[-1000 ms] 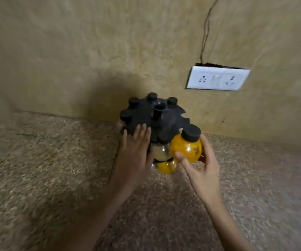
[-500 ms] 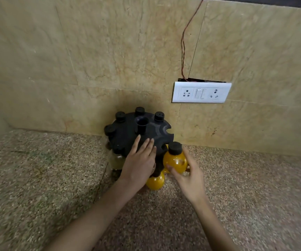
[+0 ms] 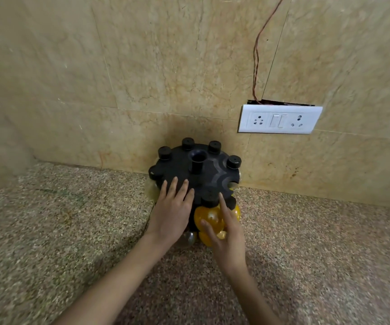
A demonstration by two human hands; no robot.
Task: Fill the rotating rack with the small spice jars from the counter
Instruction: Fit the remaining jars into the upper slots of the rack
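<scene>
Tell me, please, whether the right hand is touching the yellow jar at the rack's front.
Touching. The head view shows the right hand with thumb and forefinger pressed round the yellow jar, no gap visible.

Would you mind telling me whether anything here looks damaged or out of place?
Yes: a dark gap shows in the wall just above the socket plate, and a loose wire climbs out of it up the wall. Nothing looks spilled at the rack.
</scene>
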